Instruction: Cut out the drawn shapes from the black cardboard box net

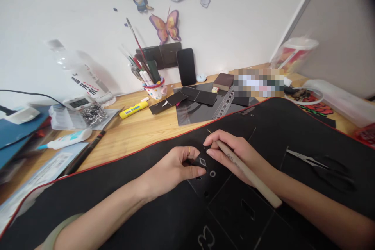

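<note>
My left hand (187, 164) pinches a small black piece (202, 161) with a pale diamond outline between thumb and fingers. My right hand (231, 152) grips a pale wooden-handled tool (249, 174) like a pen, its thin tip pointing up and left, a little above the piece. Both hands are over a black mat (164, 211) with a red edge. Beneath them are black sheets with pale lines and cut shapes, one with a small ring (212, 173) drawn beside my left thumb. A curved white outline (206, 238) shows near the bottom edge.
Scissors (319, 164) lie at right on the mat. Behind it are a stencil ruler (225, 103), a phone (186, 66), a pen cup (155, 88) and a yellow glue stick (134, 109). A bottle (84, 74) and white tube (68, 139) are at left.
</note>
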